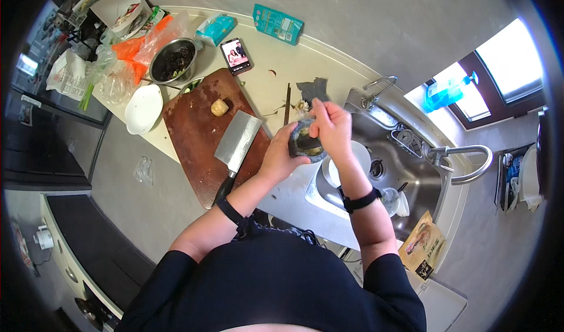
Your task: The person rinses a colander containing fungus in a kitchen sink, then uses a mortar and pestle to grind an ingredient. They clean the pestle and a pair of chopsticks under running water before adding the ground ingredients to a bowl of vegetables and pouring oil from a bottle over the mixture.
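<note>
My left hand [284, 153] grips the side of a small grey stone-like mortar bowl [294, 152], tilted above the counter edge by the sink. Pale, mushy food [313, 151] lies inside it. My right hand [332, 127] is curled over the bowl's rim. From under it a dark utensil [307, 143], possibly a pestle, reaches into the bowl; my fingers hide its upper part. Left of the bowl, a cleaver [239, 139] lies on a brown wooden cutting board [187, 131], its black handle towards me. A peeled yellowish chunk of food [219, 107] sits beyond the blade.
Chopsticks [287, 103] and a grey cloth [313, 89] lie behind the bowl. A steel bowl of dark food [190, 70], a white dish [143, 109] and a phone [236, 55] stand at the back left. Dishes [359, 156] fill part of the steel sink [414, 167] at right.
</note>
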### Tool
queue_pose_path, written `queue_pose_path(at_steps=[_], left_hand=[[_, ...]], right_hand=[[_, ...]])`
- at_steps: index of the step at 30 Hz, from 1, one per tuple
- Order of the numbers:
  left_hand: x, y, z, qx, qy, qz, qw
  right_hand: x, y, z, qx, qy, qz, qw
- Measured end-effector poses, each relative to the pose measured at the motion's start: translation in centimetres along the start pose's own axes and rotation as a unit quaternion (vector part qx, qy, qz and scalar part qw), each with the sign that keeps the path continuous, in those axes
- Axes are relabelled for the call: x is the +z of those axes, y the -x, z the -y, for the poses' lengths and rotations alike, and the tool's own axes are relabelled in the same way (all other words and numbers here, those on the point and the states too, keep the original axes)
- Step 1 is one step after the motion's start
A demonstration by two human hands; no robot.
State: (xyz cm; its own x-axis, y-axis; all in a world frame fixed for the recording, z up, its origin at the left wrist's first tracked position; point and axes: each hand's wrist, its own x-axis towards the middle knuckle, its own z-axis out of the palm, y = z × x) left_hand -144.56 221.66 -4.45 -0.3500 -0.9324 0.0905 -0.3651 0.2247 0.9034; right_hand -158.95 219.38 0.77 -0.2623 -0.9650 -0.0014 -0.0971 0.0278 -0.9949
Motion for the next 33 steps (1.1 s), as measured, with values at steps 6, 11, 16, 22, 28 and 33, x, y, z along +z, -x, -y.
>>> queue_pose_path(at_steps=[6, 11, 16, 22, 28, 33], left_hand=[[-0.2, 0.5, -0.3, -0.010, -0.021, 0.001, 1.000], [-0.6, 0.4, 0.1, -0.008, 0.008, -0.018, 1.000], [-0.3, 0.1, -0.2, -0.004, -0.012, -0.002, 1.000], [-0.4, 0.3, -0.4, -0.004, -0.007, -0.013, 1.000], [-0.5, 0.2, 0.2, -0.004, -0.028, -0.004, 1.000], [-0.4, 0.3, 0.1, -0.001, -0.030, 0.002, 1.000]], right_hand=[[0.2, 0.4, -1.0, 0.006, 0.018, -0.005, 1.000], [0.2, 0.4, 3.2, -0.005, 0.024, -0.008, 1.000], [1.0, 0.8, -0.1, -0.023, 0.088, 0.019, 0.996], [1.3, 0.3, 0.0, -0.003, -0.016, -0.018, 1.000], [0.7, 0.3, 1.7, 0.001, -0.078, -0.039, 0.996], [1.4, 0.3, -0.8, -0.009, -0.039, -0.055, 0.998]])
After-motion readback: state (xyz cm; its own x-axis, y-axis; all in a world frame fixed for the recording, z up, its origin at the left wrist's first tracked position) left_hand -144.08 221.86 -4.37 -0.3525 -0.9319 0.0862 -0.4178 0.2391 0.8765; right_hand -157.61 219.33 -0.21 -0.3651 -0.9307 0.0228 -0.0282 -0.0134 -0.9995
